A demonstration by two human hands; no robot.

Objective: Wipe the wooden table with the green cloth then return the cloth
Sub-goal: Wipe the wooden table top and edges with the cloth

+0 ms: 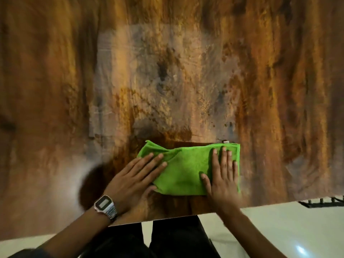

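Observation:
A folded green cloth (186,168) lies flat on the wooden table (167,81), close to the near edge. My left hand (134,179) rests palm down on the cloth's left end, fingers spread, thumb tucked at its lower corner. My right hand (223,175) presses flat on the cloth's right part, fingers pointing away from me. Neither hand pinches the cloth; both lie on top of it. A watch sits on my left wrist.
The table's near edge (260,203) runs just below the hands. Beyond it are a pale floor (279,229) and my dark trousers (176,239). A dark metal object (323,202) pokes out under the table at the right.

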